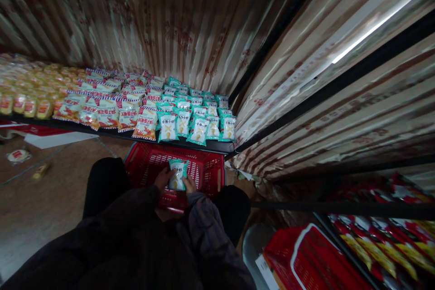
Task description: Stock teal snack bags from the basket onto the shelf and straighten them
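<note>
Between my two hands is a small teal and white snack bag (177, 177), held upright above a red plastic basket (214, 167). My left hand (163, 178) is closed on the bag's left edge. On the opposite edge, my right hand (189, 184) grips it near the lower corner. No other packets can be made out in the basket, whose near part is hidden by my hands and sleeves. Just beyond the basket, rows of matching teal snack bags (199, 129) stand on a black shelf (217, 146).
Left of the teal bags are orange and white snack bags (146, 122) and yellow packaged snacks (42, 108). Pleated patterned curtains (190, 22) hang behind, with black frame bars (340, 84) at right. Another red basket (312, 258) stands lower right. Loose packets (18, 156) lie on the floor.
</note>
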Action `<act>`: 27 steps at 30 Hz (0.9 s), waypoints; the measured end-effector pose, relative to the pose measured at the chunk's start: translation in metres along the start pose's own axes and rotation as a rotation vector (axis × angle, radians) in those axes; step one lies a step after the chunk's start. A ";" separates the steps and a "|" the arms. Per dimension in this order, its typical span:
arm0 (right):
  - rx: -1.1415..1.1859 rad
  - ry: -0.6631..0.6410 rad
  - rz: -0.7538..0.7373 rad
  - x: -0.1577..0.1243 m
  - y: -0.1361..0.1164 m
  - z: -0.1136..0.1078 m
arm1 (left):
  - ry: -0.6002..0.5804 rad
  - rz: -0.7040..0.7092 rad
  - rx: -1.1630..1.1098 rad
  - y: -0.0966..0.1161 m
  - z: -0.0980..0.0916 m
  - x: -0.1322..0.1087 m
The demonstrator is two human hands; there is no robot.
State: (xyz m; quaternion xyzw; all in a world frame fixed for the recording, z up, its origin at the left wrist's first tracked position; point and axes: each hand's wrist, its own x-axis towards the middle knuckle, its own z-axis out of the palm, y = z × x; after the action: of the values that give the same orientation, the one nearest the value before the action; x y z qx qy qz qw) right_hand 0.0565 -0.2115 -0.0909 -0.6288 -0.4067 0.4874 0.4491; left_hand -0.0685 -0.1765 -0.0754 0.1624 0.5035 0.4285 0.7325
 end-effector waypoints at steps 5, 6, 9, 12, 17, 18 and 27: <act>0.071 -0.010 0.060 0.006 0.007 0.000 | 0.003 0.046 0.032 0.004 0.005 -0.003; 0.069 0.001 0.061 0.007 0.007 -0.001 | -0.001 0.053 0.037 0.004 0.007 -0.003; 0.059 0.044 0.055 0.007 0.006 -0.004 | -0.008 0.068 0.050 0.005 0.015 -0.004; 0.051 0.070 0.044 0.006 0.004 -0.009 | -0.006 0.072 0.060 0.004 0.023 -0.003; 0.021 0.106 0.023 0.006 0.000 -0.016 | -0.006 0.088 0.073 0.003 0.034 -0.001; 0.021 0.109 0.019 0.006 -0.001 -0.016 | -0.010 0.089 0.079 0.004 0.035 -0.001; -0.002 0.122 0.001 0.011 -0.005 -0.017 | 0.041 0.133 0.164 0.009 0.038 0.000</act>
State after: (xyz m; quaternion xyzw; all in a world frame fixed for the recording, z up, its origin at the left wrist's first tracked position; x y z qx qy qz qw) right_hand 0.0753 -0.2025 -0.0870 -0.6579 -0.3789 0.4479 0.4722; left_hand -0.0395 -0.1636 -0.0527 0.2462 0.5399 0.4366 0.6762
